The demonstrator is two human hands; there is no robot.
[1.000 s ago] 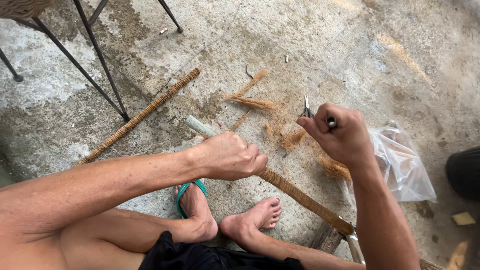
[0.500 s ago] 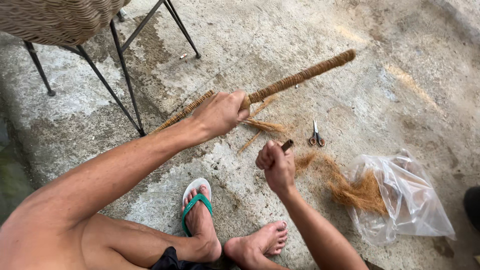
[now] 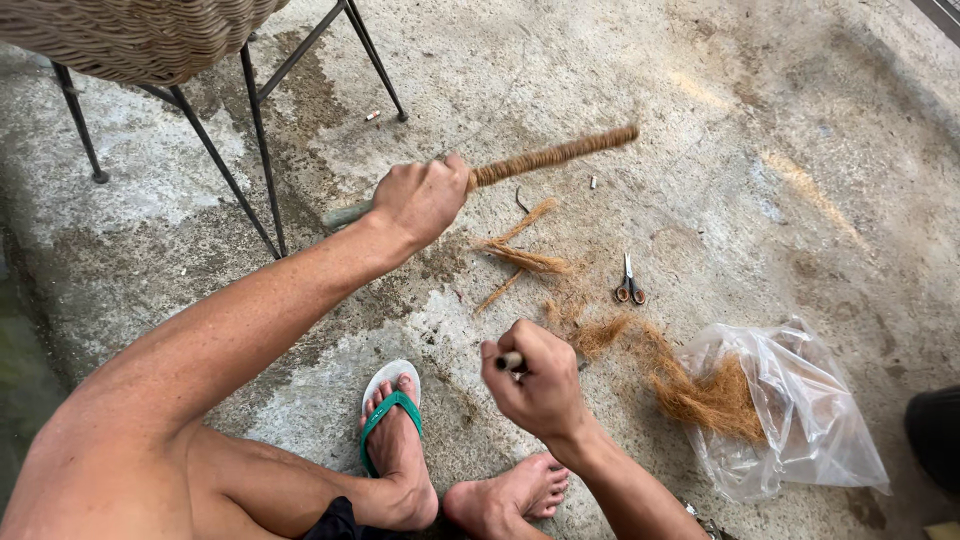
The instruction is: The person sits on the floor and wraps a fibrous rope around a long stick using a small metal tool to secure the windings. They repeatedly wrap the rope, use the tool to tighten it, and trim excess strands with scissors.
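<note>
Both hands fisted, left [image 3: 422, 197] gripping fibre-wrapped stick [image 3: 550, 157]

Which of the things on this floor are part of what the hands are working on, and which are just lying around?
In use: fibre-wrapped stick in left hand; small object in right hand; loose fibre; plastic bag; scissors.
Lying about: wicker chair; flip-flop.

One package is in view: a clear plastic bag [image 3: 800, 420] that lies on the concrete floor [image 3: 780, 130] at the lower right. It is crumpled and open toward the left. Brown fibre [image 3: 700, 390] spills out of its mouth onto the floor. There are no labels, signs or screens.
</note>
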